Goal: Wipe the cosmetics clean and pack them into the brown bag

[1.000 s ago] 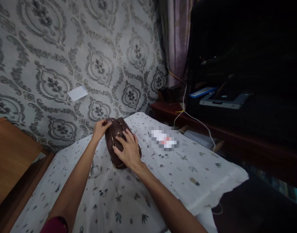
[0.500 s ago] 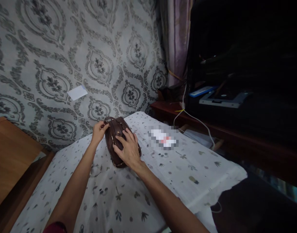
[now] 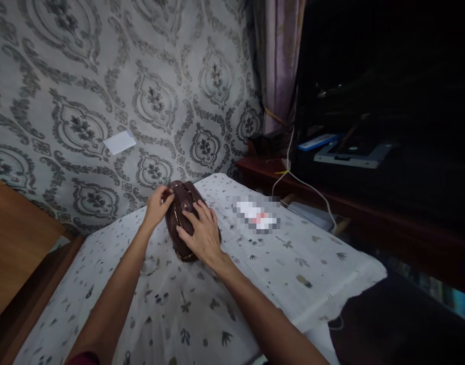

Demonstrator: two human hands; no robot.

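Note:
A small dark brown handbag (image 3: 186, 195) sits on the patterned white cloth, with gold-toned zip lines running along its top. My right hand (image 3: 204, 234) lies on the bag's right side, fingers spread and pressing on it. At the far left end of the bag is my left hand (image 3: 155, 208), its thumb and forefinger drawn together by the zip. Whatever is between those fingertips is too small to make out. The bag looks closed on top, and my right hand hides part of it.
A white cloth with plant prints (image 3: 187, 324) covers the surface. A blurred-out white and red item (image 3: 257, 215) lies right of the bag. A white cable (image 3: 312, 188) hangs by the dark shelf. Wooden furniture (image 3: 20, 238) stands at left. A white card (image 3: 119, 142) is against the wallpaper.
My left hand has shifted slightly up and over the bag's far end, its fingers bent more. My right hand stays spread on the bag, which has barely moved.

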